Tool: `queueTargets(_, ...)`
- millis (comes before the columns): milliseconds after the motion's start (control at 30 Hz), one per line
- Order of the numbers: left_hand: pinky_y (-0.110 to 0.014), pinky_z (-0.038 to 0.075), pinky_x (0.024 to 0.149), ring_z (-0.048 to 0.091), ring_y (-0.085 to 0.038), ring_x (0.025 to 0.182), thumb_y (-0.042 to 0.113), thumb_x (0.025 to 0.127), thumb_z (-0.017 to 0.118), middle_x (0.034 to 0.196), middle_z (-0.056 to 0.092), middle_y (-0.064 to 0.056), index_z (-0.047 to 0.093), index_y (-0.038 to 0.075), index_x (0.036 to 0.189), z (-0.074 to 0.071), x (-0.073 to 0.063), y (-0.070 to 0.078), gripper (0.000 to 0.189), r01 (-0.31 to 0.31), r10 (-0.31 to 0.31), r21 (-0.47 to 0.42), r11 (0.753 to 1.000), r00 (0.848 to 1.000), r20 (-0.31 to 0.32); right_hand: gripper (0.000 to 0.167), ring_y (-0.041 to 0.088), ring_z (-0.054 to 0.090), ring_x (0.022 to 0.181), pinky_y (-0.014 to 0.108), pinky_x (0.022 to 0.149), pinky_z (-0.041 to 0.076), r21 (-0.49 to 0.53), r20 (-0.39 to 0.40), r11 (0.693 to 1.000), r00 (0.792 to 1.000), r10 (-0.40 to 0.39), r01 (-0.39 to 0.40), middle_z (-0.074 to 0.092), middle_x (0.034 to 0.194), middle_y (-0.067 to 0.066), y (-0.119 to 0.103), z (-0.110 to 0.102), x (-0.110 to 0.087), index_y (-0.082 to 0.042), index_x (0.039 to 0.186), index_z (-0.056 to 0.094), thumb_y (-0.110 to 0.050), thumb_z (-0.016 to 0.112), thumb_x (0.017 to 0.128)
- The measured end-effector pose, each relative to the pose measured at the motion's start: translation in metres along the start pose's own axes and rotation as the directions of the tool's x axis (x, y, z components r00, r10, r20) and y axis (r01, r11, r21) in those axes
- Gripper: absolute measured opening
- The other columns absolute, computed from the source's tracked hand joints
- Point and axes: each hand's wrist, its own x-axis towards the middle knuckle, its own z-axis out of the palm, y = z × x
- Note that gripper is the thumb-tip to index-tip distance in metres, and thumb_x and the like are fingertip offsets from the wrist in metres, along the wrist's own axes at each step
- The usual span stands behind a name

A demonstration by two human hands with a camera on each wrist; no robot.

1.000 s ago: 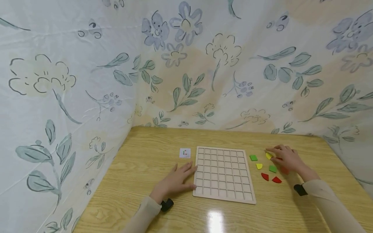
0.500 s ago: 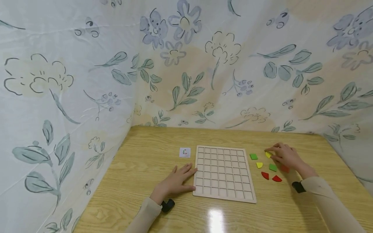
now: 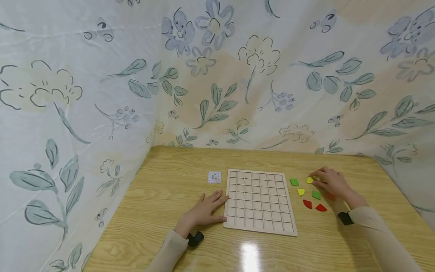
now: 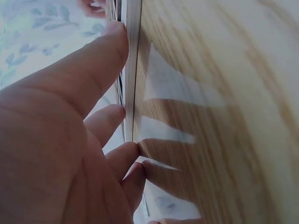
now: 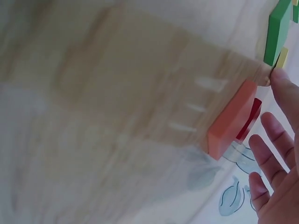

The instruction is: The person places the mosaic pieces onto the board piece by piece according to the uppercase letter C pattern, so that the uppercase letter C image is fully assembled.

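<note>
Lower middle of the head view, the left hand [image 3: 204, 210] lies with fingers spread apart, thumb and fingertips touching the left edge of the pale gridded board [image 3: 259, 202]. Over at the right, the right hand [image 3: 332, 181] has thumb and forefinger pinching a yellow piece [image 3: 309, 180], just right of a green square [image 3: 293, 182]. Its other fingers sit apart, the right wrist view shows, near an orange-red piece [image 5: 232, 120]. Below, there's another yellow piece [image 3: 301, 192], a second green square [image 3: 316, 195] and two red pieces, one left [image 3: 307, 204], one right [image 3: 321, 207]. Left of the board's top corner, a small printed card [image 3: 214, 177] lies on the wooden table [image 3: 163, 196].
</note>
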Motion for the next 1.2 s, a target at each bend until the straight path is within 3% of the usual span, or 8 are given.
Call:
queueTargets(567, -0.059, 0.004, 0.111, 0.011, -0.028, 0.143, 0.050, 0.088, 0.055, 0.155, 0.014, -0.009, 0.026, 0.021, 0.148, -0.001, -0.001, 0.001, 0.073, 0.010, -0.010, -0.028, 1.000, 1.000, -0.007, 0.026, 0.026, 0.056, 0.081, 0.054, 0.077, 0.030, 0.087, 0.003, 0.990, 0.994, 0.111, -0.111, 0.058, 0.085, 0.005, -0.014, -0.003, 0.009, -0.011, 0.105, 0.065, -0.028, 0.066, 0.086)
queueTargets(1200, -0.059, 0.003, 0.111, 0.010, -0.027, 0.143, 0.051, 0.088, 0.054, 0.155, 0.014, -0.009, 0.026, 0.021, 0.148, 0.002, 0.001, 0.000, 0.072, 0.002, -0.002, -0.028, 1.000, 1.000, -0.007, 0.026, 0.019, 0.055, 0.075, 0.050, 0.074, 0.032, 0.084, -0.064, 0.995, 0.996, 0.061, -0.056, 0.056, 0.079, -0.002, -0.042, 0.003, 0.018, -0.014, 0.104, 0.066, -0.032, 0.067, 0.085)
